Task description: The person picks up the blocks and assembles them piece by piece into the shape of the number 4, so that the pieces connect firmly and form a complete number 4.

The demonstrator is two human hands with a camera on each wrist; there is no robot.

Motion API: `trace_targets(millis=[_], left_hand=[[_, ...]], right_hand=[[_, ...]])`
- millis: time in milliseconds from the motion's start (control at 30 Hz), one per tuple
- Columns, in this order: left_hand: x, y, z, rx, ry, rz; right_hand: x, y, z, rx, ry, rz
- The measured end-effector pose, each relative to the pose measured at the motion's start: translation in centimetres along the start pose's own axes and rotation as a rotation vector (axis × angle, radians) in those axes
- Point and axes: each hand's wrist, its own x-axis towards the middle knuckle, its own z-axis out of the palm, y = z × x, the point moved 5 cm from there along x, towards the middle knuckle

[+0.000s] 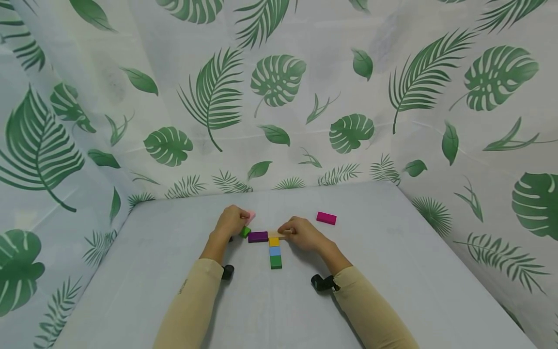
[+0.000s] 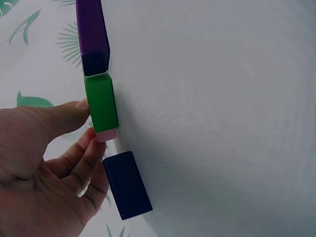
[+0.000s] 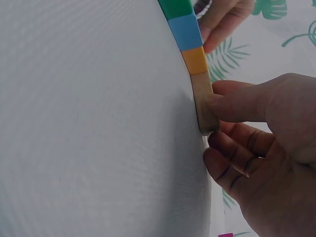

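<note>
My left hand [image 1: 231, 222] pinches a pink block [image 1: 250, 216] just behind a bright green block [image 1: 245, 231]. In the left wrist view the green block covers most of the pink one. A purple block [image 1: 258, 237] sits beside the green one, and a navy block [image 2: 128, 185] lies close to the fingers. Thumb and fingers of my right hand [image 1: 303, 233] grip a plain wooden block [image 3: 204, 103] at the right of the purple one. From there a column of yellow [image 1: 273, 242], blue [image 1: 274, 251] and dark green [image 1: 276, 262] blocks runs toward me.
A magenta block [image 1: 326, 218] lies apart at the back right. All of this is on a white-covered table [image 1: 270, 310]. Behind and at both sides hangs a leaf-patterned cloth [image 1: 314, 82].
</note>
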Motion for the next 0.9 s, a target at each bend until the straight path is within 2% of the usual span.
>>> trace_targets(millis=[500, 900], left_hand=[[-0.01, -0.08, 0.07, -0.029, -0.02, 0.017], [-0.09, 0.35, 0.35, -0.033, -0.042, 0.003]], right_hand=[[-0.04, 0.1, -0.04, 0.005, 0.005, -0.003], [-0.02, 0.26, 0.04, 0.014, 0.005, 0.004]])
